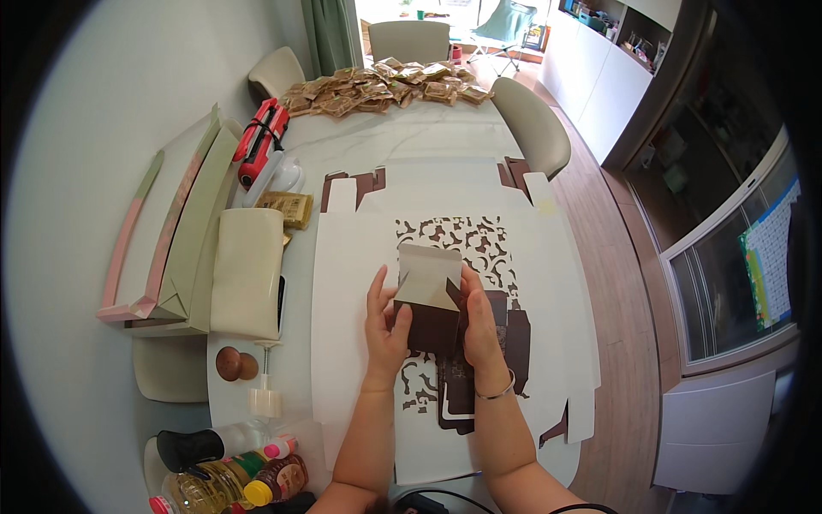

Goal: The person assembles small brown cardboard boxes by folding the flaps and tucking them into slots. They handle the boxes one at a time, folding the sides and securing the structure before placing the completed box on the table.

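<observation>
A small dark brown cardboard box [425, 327] with pale grey inner flaps stands between my two hands, its top flap raised. My left hand [388, 330] presses on its left side, thumb along the near face. On the opposite side my right hand [481, 330], a bangle at the wrist, lies along the box with fingers pointing away. Beneath them, flat dark brown carton pieces [517, 343] lie on a large white cardboard sheet [355, 283] with a brown cut-out scroll pattern. My right forearm partly covers these pieces.
Many small brown packets [377, 90] are heaped at the table's far end. Along the left stand a red device [261, 141], a green and pink box [171, 240], a cream case [247, 272] and a wooden knob-shaped tool [233, 364]. Bottles [214, 484] crowd the near left corner.
</observation>
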`<action>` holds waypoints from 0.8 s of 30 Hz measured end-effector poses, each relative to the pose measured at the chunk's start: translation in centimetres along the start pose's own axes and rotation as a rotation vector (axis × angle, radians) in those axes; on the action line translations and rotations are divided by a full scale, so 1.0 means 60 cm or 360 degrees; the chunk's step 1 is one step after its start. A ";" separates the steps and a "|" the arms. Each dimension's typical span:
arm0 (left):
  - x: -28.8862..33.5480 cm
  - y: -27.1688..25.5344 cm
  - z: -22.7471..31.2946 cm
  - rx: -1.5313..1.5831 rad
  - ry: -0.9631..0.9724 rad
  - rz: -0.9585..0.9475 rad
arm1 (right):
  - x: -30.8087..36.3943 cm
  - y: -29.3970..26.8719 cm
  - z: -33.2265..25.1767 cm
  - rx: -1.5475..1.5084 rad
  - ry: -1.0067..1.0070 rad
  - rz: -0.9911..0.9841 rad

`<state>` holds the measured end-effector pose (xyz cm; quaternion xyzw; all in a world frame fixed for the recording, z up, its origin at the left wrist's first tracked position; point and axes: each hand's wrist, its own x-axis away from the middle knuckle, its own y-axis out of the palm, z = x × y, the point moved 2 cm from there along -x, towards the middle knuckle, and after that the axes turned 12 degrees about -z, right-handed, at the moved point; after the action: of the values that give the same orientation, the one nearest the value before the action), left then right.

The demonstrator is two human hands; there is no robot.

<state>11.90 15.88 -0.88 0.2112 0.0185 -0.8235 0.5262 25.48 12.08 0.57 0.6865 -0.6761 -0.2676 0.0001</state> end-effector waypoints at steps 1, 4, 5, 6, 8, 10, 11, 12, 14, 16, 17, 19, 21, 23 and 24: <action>0.000 0.004 0.007 0.0069 -0.0002 0.0039 | 0.001 0.003 0.001 -0.0009 0.0023 0.0074; 0.000 -0.016 -0.012 -0.0126 -0.0135 -0.0315 | 0.000 -0.001 -0.002 -0.0038 0.0165 0.0261; 0.002 -0.017 -0.015 -0.0034 -0.0136 -0.0345 | -0.001 -0.005 -0.002 -0.0047 0.0225 0.0317; 0.003 -0.017 -0.017 0.0057 -0.0136 -0.0374 | 0.000 -0.007 -0.002 -0.0081 0.0266 0.0336; 0.002 -0.014 -0.015 0.0175 -0.0159 -0.0393 | 0.001 -0.012 -0.001 -0.0150 0.0346 0.0377; 0.000 -0.011 -0.008 0.0227 -0.0203 -0.0369 | -0.003 -0.005 -0.006 -0.0149 0.0288 0.0433; 0.001 -0.011 -0.006 0.0295 -0.0270 -0.0391 | -0.004 -0.003 -0.008 -0.0149 0.0258 0.0462; 0.001 -0.013 -0.005 0.0363 -0.0337 -0.0413 | -0.002 -0.007 -0.005 -0.0142 0.0285 0.0478; 0.003 -0.017 -0.002 0.0432 -0.0431 -0.0444 | 0.004 -0.016 0.003 -0.0131 0.0339 0.0507; 0.005 -0.019 0.001 0.0436 -0.0487 -0.0466 | 0.004 -0.017 0.004 -0.0070 0.0348 0.0528; 0.004 -0.017 0.004 0.0454 -0.0466 -0.0441 | 0.003 -0.017 0.004 -0.0040 0.0353 0.0538; 0.001 -0.011 0.011 0.0490 -0.0424 -0.0393 | 0.000 -0.011 -0.004 -0.0019 0.0347 0.0528; 0.000 -0.012 0.009 0.0492 -0.0426 -0.0344 | 0.000 -0.011 -0.005 -0.0012 0.0332 0.0512; 0.000 -0.015 0.008 0.0507 -0.0447 -0.0335 | 0.003 -0.019 0.001 -0.0021 0.0310 0.0489; 0.000 -0.016 0.007 0.0522 -0.0467 -0.0351 | 0.004 -0.021 0.000 -0.0055 0.0305 0.0483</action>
<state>10.90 16.22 -0.68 0.1686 -0.1691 -0.8898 0.3889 26.63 11.94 0.02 0.5988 -0.7642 -0.2094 0.1169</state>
